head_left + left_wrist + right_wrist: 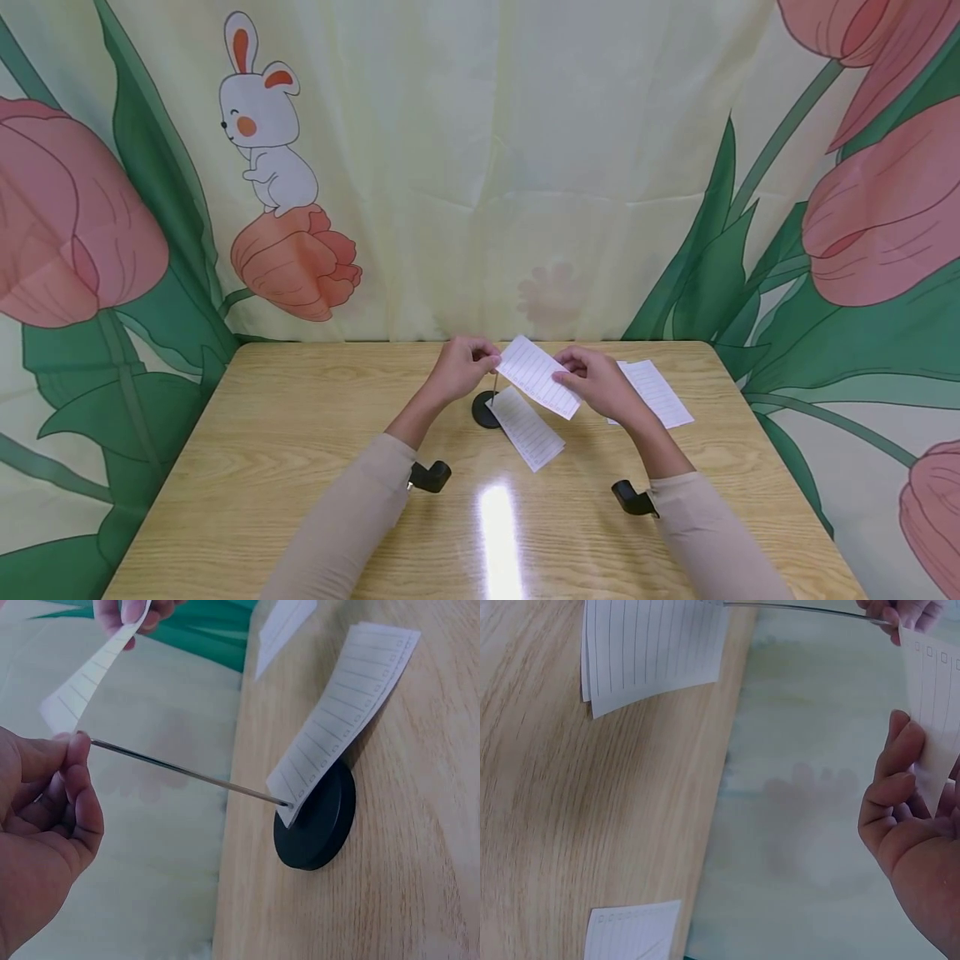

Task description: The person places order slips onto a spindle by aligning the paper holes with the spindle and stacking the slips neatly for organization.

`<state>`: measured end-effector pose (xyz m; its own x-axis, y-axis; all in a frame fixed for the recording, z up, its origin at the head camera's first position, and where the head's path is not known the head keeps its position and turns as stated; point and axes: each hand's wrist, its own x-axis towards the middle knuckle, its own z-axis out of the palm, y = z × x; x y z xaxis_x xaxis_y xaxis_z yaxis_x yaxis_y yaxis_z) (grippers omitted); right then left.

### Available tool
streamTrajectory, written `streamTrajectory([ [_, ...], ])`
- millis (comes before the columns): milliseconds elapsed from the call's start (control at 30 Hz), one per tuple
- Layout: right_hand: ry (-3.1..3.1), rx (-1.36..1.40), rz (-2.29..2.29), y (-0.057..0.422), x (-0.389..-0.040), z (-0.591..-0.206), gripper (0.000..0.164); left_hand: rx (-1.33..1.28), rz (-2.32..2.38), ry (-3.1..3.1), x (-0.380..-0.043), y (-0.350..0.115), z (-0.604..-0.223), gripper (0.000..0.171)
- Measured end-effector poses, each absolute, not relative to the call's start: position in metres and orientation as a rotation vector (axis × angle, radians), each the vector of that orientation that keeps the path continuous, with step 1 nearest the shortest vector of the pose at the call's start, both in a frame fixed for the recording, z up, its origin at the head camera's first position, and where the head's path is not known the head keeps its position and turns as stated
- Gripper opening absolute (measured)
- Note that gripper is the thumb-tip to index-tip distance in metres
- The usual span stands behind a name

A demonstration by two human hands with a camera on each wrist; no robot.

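A lined paper slip [538, 377] is stretched between both hands above the table. My left hand [465, 368] pinches one corner between thumb and forefinger, right at the upper end of a thin metal spike [187, 774]. My right hand [597, 382] holds the slip's other end between thumb and fingers. The spike rises from a round black base [322, 825]. Lower on it, a few lined slips [345, 701] are pierced near one end, their far ends slanting up off the base. The left fingertips hide the spike's point.
More lined slips [660, 395] lie on the wooden table [300, 500] at the right, partly behind the right hand. A curtain [465, 167] with printed tulips and a rabbit hangs along the table's far edge. Each wrist wears a black camera mount [431, 477].
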<state>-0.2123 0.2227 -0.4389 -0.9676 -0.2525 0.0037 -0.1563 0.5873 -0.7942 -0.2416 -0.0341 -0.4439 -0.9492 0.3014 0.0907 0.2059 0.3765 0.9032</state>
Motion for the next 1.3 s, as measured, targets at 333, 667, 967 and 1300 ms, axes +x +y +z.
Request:
streamTrajectory([
  [333,2.706,-0.336,-1.305,0.222,-0.212,-0.442,0.023,0.438,1.662,2.491,-0.243,-0.035,-0.451,0.01],
  [667,2.719,-0.352,-1.284,0.222,-0.212,-0.442,0.023,0.367,1.698,2.433,-0.244,-0.034,-0.454,0.013],
  [967,2.734,-0.353,-1.287,0.223,-0.214,-0.444,0.024,0.339,1.7,2.43,-0.246,-0.034,-0.457,0.012],
  [1300,2.733,-0.363,-1.273,0.222,-0.213,-0.447,0.023,0.323,1.682,2.441,-0.246,-0.033,-0.459,0.012],
])
